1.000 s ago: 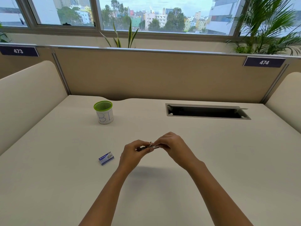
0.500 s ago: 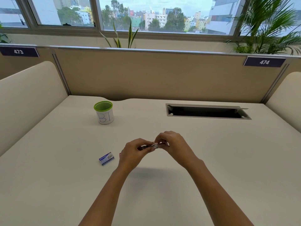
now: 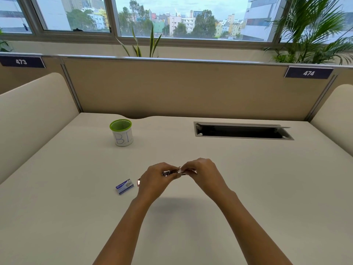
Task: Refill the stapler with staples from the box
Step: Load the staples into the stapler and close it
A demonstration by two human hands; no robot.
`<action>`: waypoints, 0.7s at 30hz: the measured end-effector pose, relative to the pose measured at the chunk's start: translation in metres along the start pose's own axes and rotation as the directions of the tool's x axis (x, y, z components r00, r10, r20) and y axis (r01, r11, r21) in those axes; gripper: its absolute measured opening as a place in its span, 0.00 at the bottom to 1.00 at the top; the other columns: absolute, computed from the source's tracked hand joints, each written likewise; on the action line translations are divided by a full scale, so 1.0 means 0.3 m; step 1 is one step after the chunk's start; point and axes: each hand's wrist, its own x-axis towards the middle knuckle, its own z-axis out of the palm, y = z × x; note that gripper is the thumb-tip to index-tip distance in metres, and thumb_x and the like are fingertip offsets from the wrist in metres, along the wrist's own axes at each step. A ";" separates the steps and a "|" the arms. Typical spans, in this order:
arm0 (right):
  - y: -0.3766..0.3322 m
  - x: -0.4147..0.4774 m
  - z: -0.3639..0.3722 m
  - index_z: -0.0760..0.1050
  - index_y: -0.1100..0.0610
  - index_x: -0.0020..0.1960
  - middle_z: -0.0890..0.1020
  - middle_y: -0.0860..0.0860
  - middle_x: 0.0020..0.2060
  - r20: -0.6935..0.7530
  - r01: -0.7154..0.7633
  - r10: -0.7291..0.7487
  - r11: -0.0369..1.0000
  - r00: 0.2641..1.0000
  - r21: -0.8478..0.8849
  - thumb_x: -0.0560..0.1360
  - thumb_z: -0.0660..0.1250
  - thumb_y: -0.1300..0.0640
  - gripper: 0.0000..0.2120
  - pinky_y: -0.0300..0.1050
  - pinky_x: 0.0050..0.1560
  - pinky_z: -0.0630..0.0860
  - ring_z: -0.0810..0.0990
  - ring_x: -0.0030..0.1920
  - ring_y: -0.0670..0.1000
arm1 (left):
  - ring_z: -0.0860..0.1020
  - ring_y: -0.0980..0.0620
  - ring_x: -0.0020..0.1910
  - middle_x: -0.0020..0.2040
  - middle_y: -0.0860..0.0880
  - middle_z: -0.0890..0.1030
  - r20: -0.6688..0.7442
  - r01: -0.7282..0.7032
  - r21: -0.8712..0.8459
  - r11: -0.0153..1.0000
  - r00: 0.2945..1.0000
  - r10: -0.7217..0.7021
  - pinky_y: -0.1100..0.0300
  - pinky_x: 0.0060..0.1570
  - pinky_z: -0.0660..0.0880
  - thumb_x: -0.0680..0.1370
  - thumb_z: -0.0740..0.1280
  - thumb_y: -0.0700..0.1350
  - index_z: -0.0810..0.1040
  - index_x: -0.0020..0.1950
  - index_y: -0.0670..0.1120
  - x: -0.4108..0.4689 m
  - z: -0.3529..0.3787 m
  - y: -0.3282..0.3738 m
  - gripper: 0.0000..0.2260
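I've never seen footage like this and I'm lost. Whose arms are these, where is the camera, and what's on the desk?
There is no machine: a person wears a camera on the head, looking down at their own bare arms. The left hand and right hand together hold a small metal stapler above the desk. A small blue staple box lies left of the hands. Farther back stand a green-rimmed cup and an open cable slot.
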 end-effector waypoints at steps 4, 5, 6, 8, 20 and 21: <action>0.028 -0.019 0.029 0.82 0.55 0.49 0.85 0.49 0.45 -0.061 -0.236 0.261 0.934 0.964 0.270 0.75 0.66 0.61 0.07 0.30 0.45 0.73 0.81 0.44 0.45 | 0.76 0.55 0.47 0.46 0.55 0.82 0.061 -0.119 0.407 0.906 0.993 0.103 0.61 0.36 0.63 0.74 0.67 0.55 0.82 0.51 0.57 0.024 -0.022 0.030 0.09; 0.037 -0.023 0.039 0.82 0.55 0.49 0.85 0.49 0.45 -0.042 -0.294 0.323 0.901 0.945 0.319 0.75 0.66 0.60 0.07 0.27 0.43 0.71 0.80 0.42 0.44 | 0.77 0.53 0.48 0.47 0.54 0.82 0.095 -0.154 0.501 0.852 0.988 0.123 0.60 0.37 0.62 0.75 0.66 0.55 0.82 0.52 0.56 0.032 -0.027 0.041 0.09; 0.045 -0.028 0.050 0.82 0.55 0.50 0.84 0.49 0.45 0.004 -0.358 0.381 0.865 0.925 0.351 0.75 0.65 0.59 0.08 0.26 0.40 0.70 0.79 0.41 0.42 | 0.77 0.52 0.48 0.48 0.53 0.82 0.131 -0.173 0.568 0.804 0.984 0.120 0.59 0.37 0.62 0.75 0.65 0.54 0.81 0.52 0.55 0.039 -0.032 0.052 0.10; 0.054 -0.039 0.074 0.82 0.53 0.51 0.83 0.48 0.46 0.147 -0.490 0.475 0.770 0.868 0.408 0.76 0.65 0.54 0.09 0.28 0.41 0.72 0.79 0.43 0.43 | 0.78 0.50 0.48 0.48 0.51 0.82 0.188 -0.191 0.655 0.731 0.978 0.087 0.58 0.38 0.62 0.76 0.64 0.54 0.81 0.52 0.54 0.051 -0.038 0.070 0.10; 0.050 -0.029 0.086 0.77 0.63 0.52 0.80 0.59 0.51 0.484 -0.546 0.499 -0.025 0.719 0.837 0.78 0.62 0.54 0.12 0.39 0.46 0.81 0.82 0.47 0.53 | 0.76 0.48 0.49 0.52 0.52 0.81 0.199 -0.304 0.663 0.685 0.953 0.231 0.58 0.37 0.62 0.80 0.56 0.54 0.76 0.61 0.58 0.029 -0.005 0.029 0.14; 0.050 -0.029 0.084 0.77 0.63 0.52 0.81 0.58 0.51 0.465 -0.533 0.494 -0.005 0.735 0.846 0.77 0.64 0.54 0.12 0.39 0.47 0.81 0.82 0.47 0.53 | 0.75 0.48 0.50 0.53 0.52 0.81 0.191 -0.303 0.651 0.696 0.953 0.235 0.58 0.38 0.62 0.80 0.56 0.53 0.75 0.62 0.58 0.028 0.001 0.023 0.14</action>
